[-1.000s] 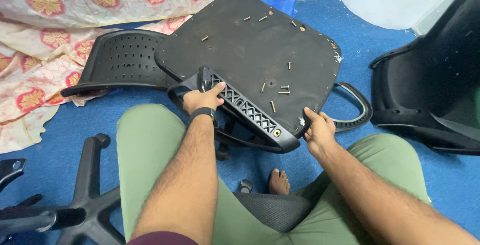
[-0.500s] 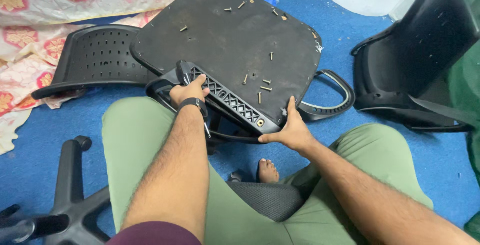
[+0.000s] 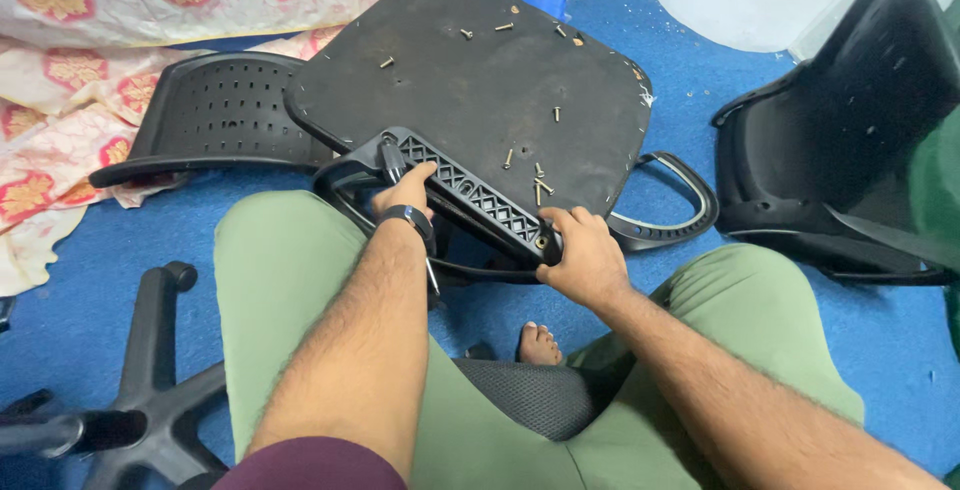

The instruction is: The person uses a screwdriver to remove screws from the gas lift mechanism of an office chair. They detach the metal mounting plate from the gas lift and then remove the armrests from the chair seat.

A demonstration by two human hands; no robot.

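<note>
- The black armrest bracket (image 3: 470,200) lies along the near edge of the upturned seat base (image 3: 470,80), just in front of the person's knees, above the blue carpet floor (image 3: 90,280).
- The left hand (image 3: 405,193) grips the bracket's left end, fingers curled around it and thumb on top; a dark watch band sits at that wrist.
- The right hand (image 3: 580,255) closes over the bracket's right end, fingers bent around the corner beside a brass-coloured bolt hole.
- The bracket is a long moulded plastic piece with a row of triangular lattice cut-outs, running diagonally from upper left to lower right between the two hands.
- The seat base is a flat, dusty dark board with rounded corners, tilted, with loose screws (image 3: 540,185) scattered on it.
- A curved armrest loop (image 3: 680,220) shows at the board's right edge.
- A perforated chair back (image 3: 215,115) lies left, on patterned cloth (image 3: 60,90); a wheeled chair base (image 3: 150,390) sits bottom left.
</note>
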